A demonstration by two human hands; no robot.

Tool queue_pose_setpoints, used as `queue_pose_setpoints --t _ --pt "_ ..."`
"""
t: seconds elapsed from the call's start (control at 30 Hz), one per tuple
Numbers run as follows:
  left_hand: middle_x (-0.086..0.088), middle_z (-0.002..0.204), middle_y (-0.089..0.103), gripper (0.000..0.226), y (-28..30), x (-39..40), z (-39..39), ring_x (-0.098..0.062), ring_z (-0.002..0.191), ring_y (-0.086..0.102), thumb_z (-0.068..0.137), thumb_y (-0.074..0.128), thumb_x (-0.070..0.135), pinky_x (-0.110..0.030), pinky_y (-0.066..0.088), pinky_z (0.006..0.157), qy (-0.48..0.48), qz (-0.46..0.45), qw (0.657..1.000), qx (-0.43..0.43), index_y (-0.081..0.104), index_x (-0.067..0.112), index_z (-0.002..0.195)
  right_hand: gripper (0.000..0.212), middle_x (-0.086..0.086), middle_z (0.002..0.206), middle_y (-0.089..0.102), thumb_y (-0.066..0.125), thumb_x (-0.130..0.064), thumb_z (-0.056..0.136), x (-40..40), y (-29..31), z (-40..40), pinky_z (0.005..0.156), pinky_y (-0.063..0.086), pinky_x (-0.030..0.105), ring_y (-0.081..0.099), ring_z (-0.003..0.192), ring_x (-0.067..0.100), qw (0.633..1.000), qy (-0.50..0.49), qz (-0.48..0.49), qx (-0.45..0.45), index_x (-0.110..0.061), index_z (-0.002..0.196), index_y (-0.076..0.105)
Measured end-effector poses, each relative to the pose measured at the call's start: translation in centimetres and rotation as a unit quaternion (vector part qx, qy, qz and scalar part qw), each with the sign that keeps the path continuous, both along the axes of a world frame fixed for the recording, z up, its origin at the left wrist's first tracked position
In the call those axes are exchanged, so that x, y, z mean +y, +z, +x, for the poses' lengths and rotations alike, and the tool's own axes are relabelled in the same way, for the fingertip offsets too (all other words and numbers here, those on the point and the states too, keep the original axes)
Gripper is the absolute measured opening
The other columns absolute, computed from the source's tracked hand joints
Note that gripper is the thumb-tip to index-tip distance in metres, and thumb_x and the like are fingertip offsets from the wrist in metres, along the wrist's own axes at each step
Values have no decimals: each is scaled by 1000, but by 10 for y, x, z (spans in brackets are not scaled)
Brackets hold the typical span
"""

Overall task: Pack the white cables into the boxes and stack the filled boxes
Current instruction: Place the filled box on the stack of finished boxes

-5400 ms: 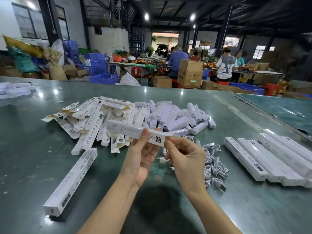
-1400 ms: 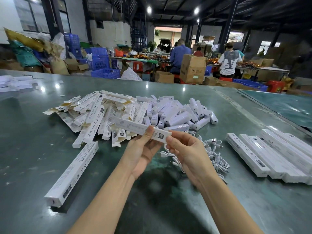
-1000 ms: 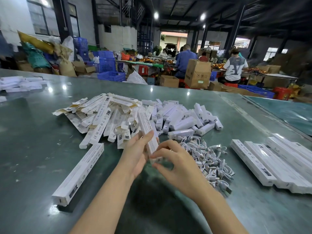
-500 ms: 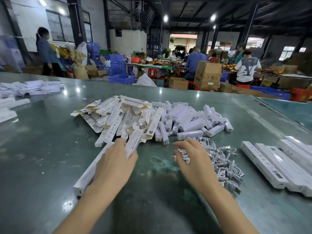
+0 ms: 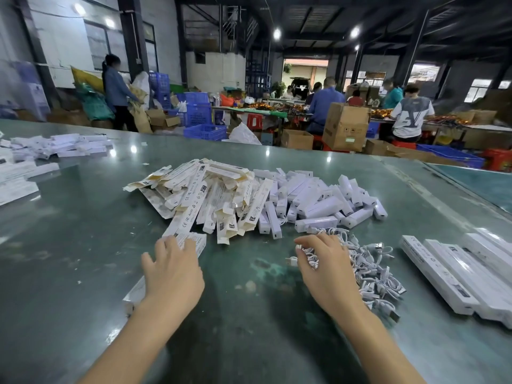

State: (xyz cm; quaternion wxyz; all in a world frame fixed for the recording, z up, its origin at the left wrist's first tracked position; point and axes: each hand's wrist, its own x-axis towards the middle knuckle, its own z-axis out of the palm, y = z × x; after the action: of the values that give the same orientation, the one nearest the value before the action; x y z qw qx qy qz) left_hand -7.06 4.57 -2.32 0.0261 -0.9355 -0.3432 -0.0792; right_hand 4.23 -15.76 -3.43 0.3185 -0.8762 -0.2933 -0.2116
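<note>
My left hand [image 5: 171, 273] lies flat on a long white box [image 5: 194, 242] that rests on the green table [image 5: 69, 245], over another box whose end [image 5: 134, 296] shows below my wrist. My right hand [image 5: 327, 267] is on the near edge of a heap of white cables [image 5: 371, 267], its fingertips curled round one cable. Behind my hands lie a pile of flat unfolded boxes [image 5: 210, 195] and a pile of short white boxes [image 5: 318, 200]. A row of long closed boxes [image 5: 457, 273] lies side by side at the right.
More white packaging [image 5: 55, 145] lies at the table's far left. Beyond the far edge stand cardboard cartons [image 5: 345, 128], blue crates [image 5: 198, 115] and several people at other tables. A second table top [image 5: 482, 184] adjoins at the right.
Both hands held one long box in the air, then turned it. My left hand has laid it down at the left onto the other box. My right hand has let go and moved onto the cables.
</note>
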Motion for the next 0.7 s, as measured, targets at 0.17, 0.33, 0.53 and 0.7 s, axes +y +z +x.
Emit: queue_pose_setpoints --t 0.17,0.33,0.53,0.7 --pt "-3 141 41 39 -2 -15 42 -23 135 34 100 44 35 -41 28 107 -124 3 990 -59 45 20 136 15 -3 102 65 62 -14 91 1 -1 0 95 35 36 53 104 22 1000 -2 -6 2 -17 104 69" --pt "-9 150 36 44 -2 -25 100 -28 139 30 100 42 27 -45 23 112 -211 -8 977 -24 41 24 144 17 -7 105 62 60 -18 92 2 -3 -1 90 27 27 49 108 16 1000 11 -22 2 -21 106 68" --pt "-10 149 37 45 -8 -19 127 -29 138 29 97 42 19 -48 22 111 -198 -27 980 -5 40 22 142 18 -7 106 61 59 -20 92 6 -5 0 84 21 24 49 108 17 999 18 -34 -7 -22 108 67" --pt "-10 149 35 42 -11 -10 129 -29 140 25 100 37 23 -48 18 111 -178 -30 983 16 46 22 141 19 -7 105 60 58 -21 93 8 -5 0 90 25 27 47 107 16 999 25 -32 0 -22 109 66"
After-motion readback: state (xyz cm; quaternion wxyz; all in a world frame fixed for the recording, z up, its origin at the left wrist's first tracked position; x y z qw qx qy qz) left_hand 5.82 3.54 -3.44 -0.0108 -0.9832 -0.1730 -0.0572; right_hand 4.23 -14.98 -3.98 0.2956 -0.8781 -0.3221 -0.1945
